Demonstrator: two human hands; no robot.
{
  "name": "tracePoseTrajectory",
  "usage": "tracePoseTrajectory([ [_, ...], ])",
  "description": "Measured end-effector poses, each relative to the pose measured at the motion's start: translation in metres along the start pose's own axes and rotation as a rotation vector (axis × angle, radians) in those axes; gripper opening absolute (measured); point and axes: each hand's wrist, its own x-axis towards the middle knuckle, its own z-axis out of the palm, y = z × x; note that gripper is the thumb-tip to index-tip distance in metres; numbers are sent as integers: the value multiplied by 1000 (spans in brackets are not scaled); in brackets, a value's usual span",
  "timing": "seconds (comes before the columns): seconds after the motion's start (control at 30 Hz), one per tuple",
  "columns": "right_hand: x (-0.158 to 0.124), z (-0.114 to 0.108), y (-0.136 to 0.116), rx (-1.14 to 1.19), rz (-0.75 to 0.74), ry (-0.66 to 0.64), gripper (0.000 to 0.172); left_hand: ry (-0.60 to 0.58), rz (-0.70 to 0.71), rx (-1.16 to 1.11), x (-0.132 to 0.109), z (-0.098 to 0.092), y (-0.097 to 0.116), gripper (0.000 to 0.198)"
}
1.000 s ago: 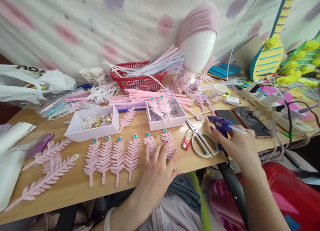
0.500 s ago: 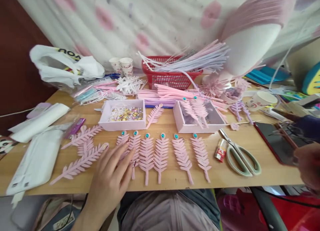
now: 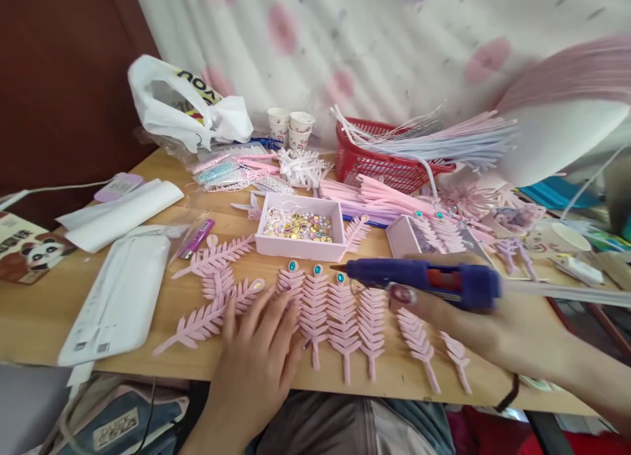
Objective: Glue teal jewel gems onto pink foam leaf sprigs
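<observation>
My left hand (image 3: 261, 343) lies with fingers spread over the lower parts of the leftmost pink feather shapes, palm down. In my right hand (image 3: 463, 323) is a blue glue gun (image 3: 424, 277), held level with its tip pointing left. That tip is just above the row, near a pink feather shape (image 3: 345, 320) topped by a teal gem. Beside it stands another gem-topped feather (image 3: 315, 307). The glue gun and right hand hide the tops of the feathers further right. More pink feathers (image 3: 197, 323) overlap to the left of my left hand.
Behind the row sit a white box of beads (image 3: 300, 244) and a second box (image 3: 399, 235) with feathers on it. Further back are a red basket (image 3: 384, 169) of stems and paper cups (image 3: 300, 129). A white power bank (image 3: 118, 297) lies at the left.
The view has swung left. My right hand has come in from the right edge and now plainly holds the glue gun over the row. My left hand remains near the leftmost feathers.
</observation>
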Motion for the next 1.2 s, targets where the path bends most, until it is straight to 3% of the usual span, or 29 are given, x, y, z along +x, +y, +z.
tracePoseTrajectory([
  [0.1, 28, 21, -25, 79, -60, -202, 40, 91, 4, -49, -2, 4, 3, 36],
  [0.3, 53, 39, -37, 77, -85, -338, 47, 77, 48, -68, 1, 1, 6, 42],
  [0.63, 55, 50, -33, 32, -15, -316, 55, 58, 57, -47, 3, -3, 7, 47],
  [1.2, 58, 52, -33, 57, -75, -319, 40, 41, 51, -40, 2, -2, 7, 46],
])
